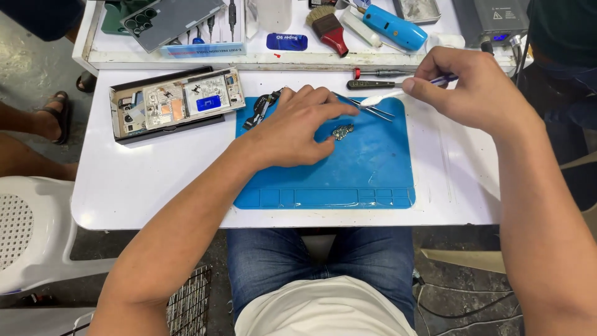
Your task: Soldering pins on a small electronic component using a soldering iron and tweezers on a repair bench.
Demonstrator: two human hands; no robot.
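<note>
My left hand lies on the blue work mat, index finger and thumb spread beside a small metal phone part. Silver tweezers rest just past that fingertip. My right hand hovers above the mat's far right corner, pinching a thin brush-like tool with a white tip and a bluish handle, its tip pointing left toward the tweezers. An opened phone with its boards exposed sits left of the mat.
A white shelf at the back carries a phone back cover, a red-handled brush, a blue tool and a grey station. Two screwdrivers lie behind the mat. Another person's sandalled feet stand left. A white plastic chair is nearby.
</note>
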